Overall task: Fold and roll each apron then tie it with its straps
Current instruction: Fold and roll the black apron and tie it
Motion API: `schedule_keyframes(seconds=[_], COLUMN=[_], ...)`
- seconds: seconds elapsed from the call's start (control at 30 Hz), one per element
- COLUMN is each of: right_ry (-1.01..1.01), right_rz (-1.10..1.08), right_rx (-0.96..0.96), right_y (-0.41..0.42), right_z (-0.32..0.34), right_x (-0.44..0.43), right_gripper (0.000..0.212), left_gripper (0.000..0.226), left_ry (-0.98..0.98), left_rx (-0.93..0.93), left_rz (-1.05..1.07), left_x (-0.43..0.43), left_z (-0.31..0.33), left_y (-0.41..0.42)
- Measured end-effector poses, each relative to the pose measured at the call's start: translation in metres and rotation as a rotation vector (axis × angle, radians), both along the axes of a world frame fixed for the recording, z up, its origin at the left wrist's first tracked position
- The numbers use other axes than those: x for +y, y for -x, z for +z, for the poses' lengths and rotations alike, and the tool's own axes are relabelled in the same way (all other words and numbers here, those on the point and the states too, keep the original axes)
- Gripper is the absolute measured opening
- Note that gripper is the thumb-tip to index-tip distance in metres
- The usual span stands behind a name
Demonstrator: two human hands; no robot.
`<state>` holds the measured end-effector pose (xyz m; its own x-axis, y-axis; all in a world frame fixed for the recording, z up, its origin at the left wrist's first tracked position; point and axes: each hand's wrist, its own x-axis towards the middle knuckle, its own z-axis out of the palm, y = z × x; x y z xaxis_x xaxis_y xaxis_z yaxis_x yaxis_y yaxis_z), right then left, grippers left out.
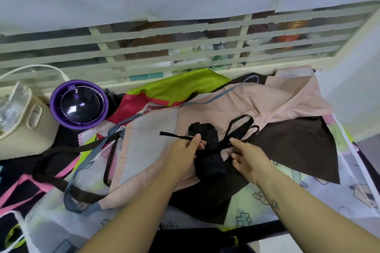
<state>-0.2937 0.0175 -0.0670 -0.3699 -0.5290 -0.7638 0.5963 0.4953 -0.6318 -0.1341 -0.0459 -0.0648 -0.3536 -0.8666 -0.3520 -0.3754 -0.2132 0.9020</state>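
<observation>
Fingers (196, 139) of left hand (185, 150) pinch the black strap tail (172, 135), whose free end sticks out toward the left edge of the work surface, thumb and forefinger closed on it right beside the roll

Black rolled apron (207, 156) lies mid-surface on top of the pink apron (246, 100), long axis running far-to-near, slightly slanted, directly between the two hands and touching the left fingers

Right hand (248, 156) just right of the roll, forefinger and thumb look nipped on the looped strap (244, 118) where it crosses at the roll's waist, other fingers loosely curled; loop fans away toward the far right corner

Judgement: tying step, roll done, knot not yet cinched; both hands equally near, straps leave the roll crosswise to its axis so the pull should go outward left and right

Containers, far left corner: beige tub (24, 135) holds crumpled clear plastic (12, 104); purple bowl (59, 113) next to it holds a dark dome (80, 104), can't tell what it is

Loose aprons elsewhere: lime-green apron (174, 86) at far edge, brown apron (298, 146) right
</observation>
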Motion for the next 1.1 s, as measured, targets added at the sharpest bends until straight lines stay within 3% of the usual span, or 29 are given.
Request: schedule_keyframes(seconds=[0.1,0.17,0.23,0.37,0.47,0.57,0.67,0.8,0.97,1.1], right_ry=[0.073,0.172,0.274,0.202,0.17,0.157,0.135,0.123,0.277,0.336], right_rz=[0.003,0.044,0.227,0.851,0.926,0.958,0.977,0.966,0.828,0.923], right_rx=[0.07,0.02,0.053,0.796,0.876,0.883,0.858,0.8,0.728,0.762], right_y=[-0.015,-0.02,-0.022,0.002,0.017,0.015,0.015,0.015,0.008,-0.015], right_z=[0.003,0.007,0.013,0.003,-0.008,-0.012,-0.013,-0.014,0.027,0.048], right_x=[-0.003,-0.007,-0.007,-0.007,-0.005,-0.005,-0.005,-0.003,-0.016,-0.052], right_gripper=[0.029,0.04,0.043,0.045,0.044,0.042,0.04,0.04,0.043,0.04], left_gripper=[0.039,0.04,0.039,0.035,0.033,0.035,0.014,0.037,0.031,0.029], left_ry=[-0.119,-0.216,-0.284,-0.377,-0.465,-0.199,0.065,0.356,0.44,0.428], left_rx=[0.069,0.131,0.167,0.147,0.207,-0.069,-0.187,-0.422,-0.492,-0.604], left_rz=[0.031,0.09,0.154,0.284,0.348,0.097,-0.214,-0.601,-0.591,-0.537], left_x=[-0.001,-0.004,-0.007,-0.012,-0.012,-0.011,-0.01,-0.009,-0.008,-0.01], left_z=[-0.002,-0.004,-0.005,-0.011,-0.017,-0.017,-0.006,-0.006,-0.008,-0.012], left_y=[0.01,0.013,0.013,0.006,0.0,0.001,0.004,0.011,0.02,0.027])
